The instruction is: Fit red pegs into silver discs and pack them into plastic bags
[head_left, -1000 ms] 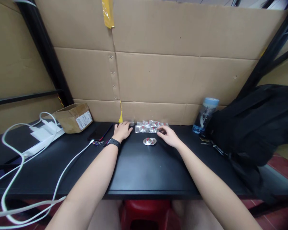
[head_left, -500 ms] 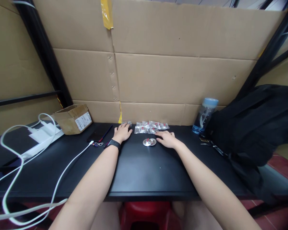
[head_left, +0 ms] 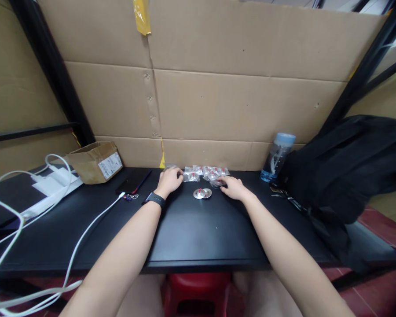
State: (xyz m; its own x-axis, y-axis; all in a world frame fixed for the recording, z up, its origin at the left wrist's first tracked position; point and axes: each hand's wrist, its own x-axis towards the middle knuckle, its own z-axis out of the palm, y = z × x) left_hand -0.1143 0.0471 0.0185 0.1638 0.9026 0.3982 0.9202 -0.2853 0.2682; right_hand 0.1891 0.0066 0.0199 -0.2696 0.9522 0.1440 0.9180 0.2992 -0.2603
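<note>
Half a second on, my left hand [head_left: 170, 181] had edged right toward the left packet [head_left: 193, 177], and the near packet [head_left: 214, 182] had shifted right with my right hand [head_left: 232, 188], leaving a gap between the two. At the far left of the black table [head_left: 191, 237] lay a white charger [head_left: 57, 182], with a cable [head_left: 97, 220] looping over the front edge and up to the phone [head_left: 133, 181]. Behind these stood an open box [head_left: 99, 163], its label facing me. Trinkets [head_left: 130, 197] lay at the phone's near end. I wore a watch [head_left: 156, 200] on my left wrist. My left hand was palm down, fingers bent and fairly close together, the tips just beside the left packet; I could not tell whether they gripped it. More clear packets [head_left: 211, 171] with red bits inside lay behind, against the cardboard [head_left: 204, 114]. Two silver discs [head_left: 199, 193] overlapped on the table in front of them, between my hands. My right hand was half curled, its fingertips on the near packet, though I could not tell if they pinched it. Farther right stood a blue-capped bottle [head_left: 277, 158], then a black backpack [head_left: 346, 167].
</note>
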